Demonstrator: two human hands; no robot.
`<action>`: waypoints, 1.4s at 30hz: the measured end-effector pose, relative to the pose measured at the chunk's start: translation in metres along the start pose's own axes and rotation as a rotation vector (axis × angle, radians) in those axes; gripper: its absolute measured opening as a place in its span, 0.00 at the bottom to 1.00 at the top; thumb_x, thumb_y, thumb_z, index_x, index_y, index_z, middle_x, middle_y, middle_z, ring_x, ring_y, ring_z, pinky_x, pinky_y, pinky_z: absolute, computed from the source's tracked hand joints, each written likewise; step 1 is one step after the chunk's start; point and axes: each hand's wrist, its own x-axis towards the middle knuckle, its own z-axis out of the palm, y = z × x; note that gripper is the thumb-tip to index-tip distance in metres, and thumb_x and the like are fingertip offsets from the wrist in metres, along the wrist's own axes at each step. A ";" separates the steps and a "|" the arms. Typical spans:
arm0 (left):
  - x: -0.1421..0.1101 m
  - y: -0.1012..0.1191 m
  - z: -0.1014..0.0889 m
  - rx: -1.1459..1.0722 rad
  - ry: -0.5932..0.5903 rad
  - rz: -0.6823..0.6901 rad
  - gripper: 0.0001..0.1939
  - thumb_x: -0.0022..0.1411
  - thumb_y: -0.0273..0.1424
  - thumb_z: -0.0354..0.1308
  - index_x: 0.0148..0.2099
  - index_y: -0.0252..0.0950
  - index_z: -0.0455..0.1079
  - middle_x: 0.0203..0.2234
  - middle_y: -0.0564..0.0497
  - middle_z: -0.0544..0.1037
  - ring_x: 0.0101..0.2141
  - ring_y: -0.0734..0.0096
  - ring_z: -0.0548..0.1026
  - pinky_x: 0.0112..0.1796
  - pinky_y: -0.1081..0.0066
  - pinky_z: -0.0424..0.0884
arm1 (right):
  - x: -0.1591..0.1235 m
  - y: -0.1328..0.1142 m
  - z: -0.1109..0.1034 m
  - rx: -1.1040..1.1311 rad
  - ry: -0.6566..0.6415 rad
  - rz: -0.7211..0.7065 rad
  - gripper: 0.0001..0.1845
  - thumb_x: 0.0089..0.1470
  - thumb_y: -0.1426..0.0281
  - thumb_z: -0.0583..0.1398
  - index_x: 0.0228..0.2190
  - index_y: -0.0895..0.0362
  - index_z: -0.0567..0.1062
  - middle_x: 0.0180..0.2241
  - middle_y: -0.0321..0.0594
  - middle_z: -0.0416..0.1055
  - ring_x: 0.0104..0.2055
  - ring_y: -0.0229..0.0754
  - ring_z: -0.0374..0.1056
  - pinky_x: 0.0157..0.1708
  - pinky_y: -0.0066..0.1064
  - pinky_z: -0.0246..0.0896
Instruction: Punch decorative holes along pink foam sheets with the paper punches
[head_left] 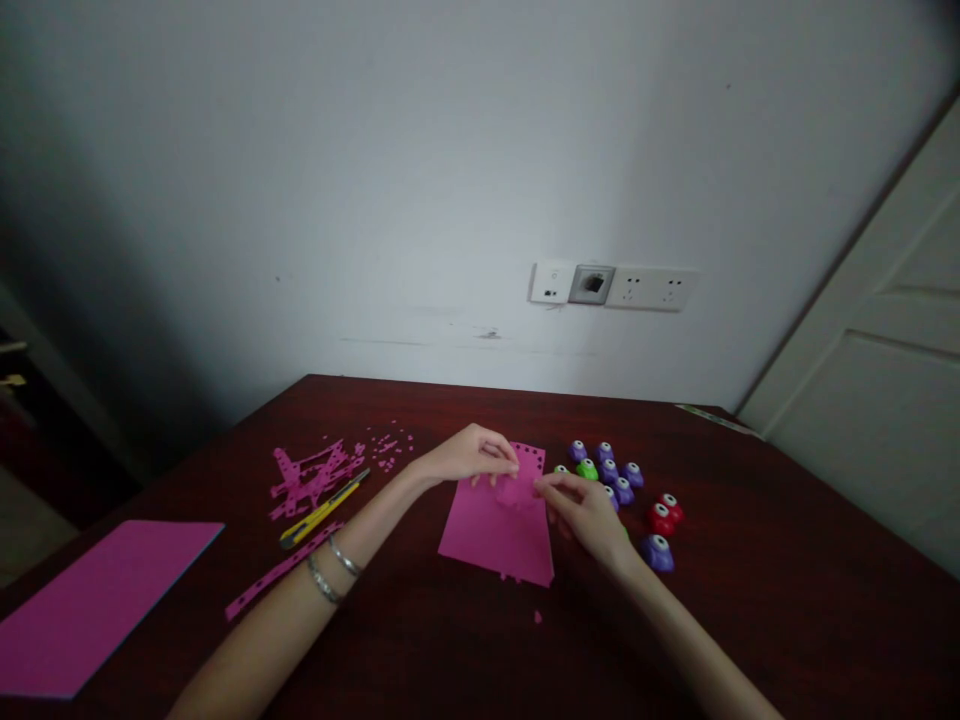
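Observation:
My left hand hovers over the upper part of a pink sheet of paper, thumb and fingers pinched together. Close by on the right, my right hand is also pinched, its fingertips above the sheet's right edge. Between the two hands shows a faint pinkish shape, too blurred to name; whether either pinch holds it I cannot make out. Small punched holes run along the sheet's far edge. Beside my right hand stand several small craft punches in purple, green and red with round white tops.
At left lie pink cut-out scraps, tiny paper bits, a yellow utility knife and a punched pink strip. A stack of pink sheets sits at the front left. Sockets are on the wall behind.

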 end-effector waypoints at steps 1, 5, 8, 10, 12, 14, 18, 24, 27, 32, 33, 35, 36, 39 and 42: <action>0.002 -0.002 0.003 -0.008 0.049 0.008 0.12 0.52 0.37 0.60 0.34 0.32 0.71 0.23 0.51 0.74 0.21 0.80 0.67 0.21 0.77 0.59 | 0.000 0.000 0.000 0.001 0.001 -0.002 0.20 0.44 0.53 0.59 0.25 0.59 0.72 0.13 0.29 0.61 0.12 0.29 0.52 0.11 0.21 0.46; 0.006 -0.008 0.002 -0.005 0.319 0.018 0.16 0.47 0.36 0.63 0.35 0.31 0.68 0.22 0.54 0.72 0.20 0.82 0.65 0.21 0.78 0.58 | 0.000 -0.002 0.000 -0.002 0.005 -0.025 0.20 0.44 0.54 0.59 0.25 0.59 0.73 0.13 0.29 0.61 0.13 0.29 0.53 0.12 0.22 0.47; 0.001 -0.006 0.001 -0.051 0.261 -0.063 0.22 0.48 0.38 0.63 0.44 0.32 0.66 0.22 0.54 0.72 0.18 0.81 0.65 0.18 0.78 0.55 | -0.001 -0.004 0.001 0.002 0.021 -0.035 0.20 0.42 0.53 0.60 0.25 0.59 0.73 0.13 0.29 0.61 0.13 0.30 0.53 0.12 0.23 0.47; -0.005 -0.004 0.004 -0.069 0.181 -0.099 0.18 0.51 0.39 0.60 0.40 0.32 0.68 0.18 0.55 0.70 0.16 0.82 0.64 0.17 0.78 0.53 | -0.001 -0.004 0.003 0.010 0.021 -0.036 0.20 0.41 0.53 0.60 0.24 0.59 0.73 0.13 0.29 0.62 0.13 0.30 0.53 0.12 0.23 0.47; -0.009 -0.001 0.008 -0.058 0.172 -0.108 0.14 0.52 0.40 0.59 0.32 0.32 0.69 0.15 0.57 0.67 0.15 0.82 0.61 0.16 0.78 0.52 | -0.001 -0.003 0.004 0.006 0.003 -0.039 0.20 0.42 0.53 0.60 0.24 0.59 0.74 0.13 0.30 0.62 0.13 0.30 0.53 0.12 0.23 0.47; -0.012 0.002 0.006 -0.046 0.196 -0.105 0.14 0.52 0.40 0.59 0.29 0.32 0.68 0.14 0.56 0.66 0.15 0.82 0.61 0.16 0.77 0.52 | -0.001 -0.001 0.004 -0.008 -0.024 -0.048 0.20 0.43 0.54 0.60 0.26 0.59 0.75 0.14 0.31 0.63 0.13 0.30 0.54 0.12 0.22 0.47; -0.021 -0.002 -0.030 0.037 0.237 -0.169 0.13 0.52 0.41 0.58 0.30 0.34 0.69 0.14 0.56 0.67 0.15 0.82 0.60 0.17 0.76 0.50 | 0.001 0.004 0.003 -0.029 -0.057 -0.065 0.20 0.46 0.56 0.59 0.33 0.60 0.75 0.16 0.31 0.64 0.15 0.30 0.55 0.12 0.22 0.48; -0.066 -0.040 -0.132 0.234 0.414 -0.441 0.12 0.50 0.38 0.57 0.23 0.36 0.66 0.12 0.55 0.64 0.14 0.81 0.57 0.17 0.75 0.49 | 0.003 0.005 0.000 -0.039 -0.074 -0.094 0.17 0.47 0.58 0.58 0.30 0.61 0.75 0.17 0.33 0.65 0.15 0.31 0.56 0.12 0.21 0.48; -0.097 -0.062 -0.167 0.285 0.383 -0.638 0.11 0.47 0.35 0.58 0.20 0.36 0.63 0.12 0.55 0.63 0.14 0.81 0.57 0.18 0.75 0.49 | 0.003 0.005 0.001 -0.035 -0.083 -0.082 0.16 0.47 0.60 0.57 0.30 0.61 0.74 0.18 0.33 0.65 0.16 0.31 0.56 0.12 0.21 0.48; -0.132 -0.092 -0.179 0.311 0.489 -0.793 0.10 0.46 0.34 0.57 0.19 0.35 0.62 0.11 0.56 0.60 0.13 0.81 0.54 0.17 0.75 0.49 | 0.001 0.003 0.003 -0.068 -0.101 -0.074 0.16 0.48 0.60 0.56 0.30 0.61 0.74 0.16 0.32 0.64 0.14 0.30 0.54 0.13 0.22 0.46; -0.136 -0.097 -0.178 0.324 0.511 -0.786 0.10 0.46 0.34 0.57 0.19 0.35 0.63 0.10 0.56 0.60 0.13 0.81 0.54 0.17 0.75 0.49 | 0.000 0.002 0.003 -0.071 -0.106 -0.079 0.16 0.48 0.60 0.56 0.30 0.61 0.74 0.16 0.32 0.64 0.14 0.30 0.53 0.13 0.22 0.46; -0.142 -0.106 -0.174 0.368 0.528 -0.731 0.10 0.46 0.34 0.56 0.19 0.35 0.63 0.10 0.56 0.60 0.13 0.81 0.54 0.17 0.75 0.50 | 0.000 0.001 0.004 -0.074 -0.111 -0.085 0.17 0.48 0.59 0.56 0.29 0.61 0.74 0.16 0.32 0.64 0.14 0.30 0.53 0.13 0.23 0.47; -0.144 -0.109 -0.172 0.391 0.530 -0.700 0.10 0.46 0.34 0.55 0.19 0.34 0.63 0.10 0.56 0.60 0.13 0.81 0.55 0.17 0.75 0.50 | 0.000 0.001 0.004 -0.076 -0.111 -0.083 0.17 0.47 0.59 0.56 0.29 0.61 0.74 0.16 0.32 0.64 0.14 0.30 0.53 0.13 0.23 0.47; -0.147 -0.116 -0.167 0.487 0.555 -0.661 0.10 0.47 0.34 0.54 0.20 0.34 0.65 0.11 0.56 0.63 0.14 0.79 0.59 0.18 0.76 0.54 | 0.001 0.002 0.005 -0.085 -0.115 -0.066 0.19 0.46 0.57 0.57 0.28 0.61 0.73 0.16 0.33 0.64 0.14 0.31 0.53 0.13 0.24 0.47; -0.148 -0.122 -0.161 0.605 0.613 -0.679 0.08 0.46 0.34 0.55 0.22 0.34 0.68 0.13 0.56 0.66 0.17 0.77 0.63 0.21 0.76 0.57 | 0.001 0.004 0.005 -0.100 -0.130 -0.062 0.19 0.47 0.56 0.57 0.28 0.61 0.73 0.16 0.33 0.64 0.13 0.31 0.53 0.13 0.24 0.47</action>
